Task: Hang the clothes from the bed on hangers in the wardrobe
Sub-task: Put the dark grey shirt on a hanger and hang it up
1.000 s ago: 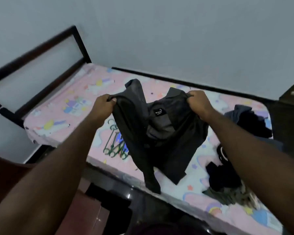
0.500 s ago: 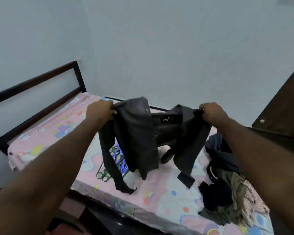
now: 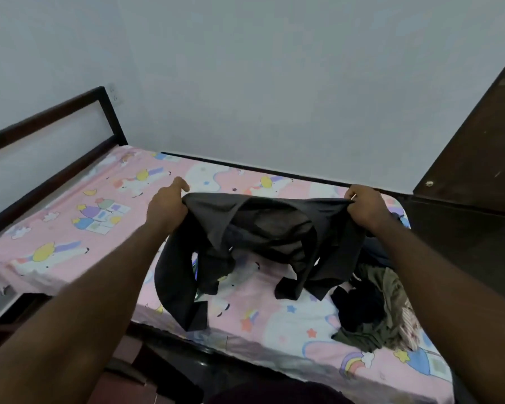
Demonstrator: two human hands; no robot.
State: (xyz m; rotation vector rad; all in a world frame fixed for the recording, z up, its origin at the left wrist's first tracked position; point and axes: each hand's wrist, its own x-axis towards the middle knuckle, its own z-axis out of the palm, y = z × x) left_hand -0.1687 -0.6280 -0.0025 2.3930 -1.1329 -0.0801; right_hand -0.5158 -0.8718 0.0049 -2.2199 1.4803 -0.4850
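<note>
A dark grey shirt (image 3: 263, 237) is stretched out in the air above the bed (image 3: 70, 234), its sleeves dangling down toward the pink cartoon sheet. My left hand (image 3: 166, 207) grips the shirt's left shoulder edge. My right hand (image 3: 365, 207) grips its right shoulder edge. A pile of other clothes (image 3: 373, 304), black, olive and striped, lies on the bed's right side below my right forearm. A green hanger (image 3: 197, 295) on the sheet is almost fully hidden behind the shirt.
The bed's dark metal headboard (image 3: 50, 147) rises at the left against the grey wall. A dark brown wardrobe door (image 3: 473, 147) stands at the right. The dark floor shows below the bed's near edge.
The shirt has been flipped and spread wider and flatter between my hands, so its label no longer shows. The view has tilted down, showing more of the bed.
</note>
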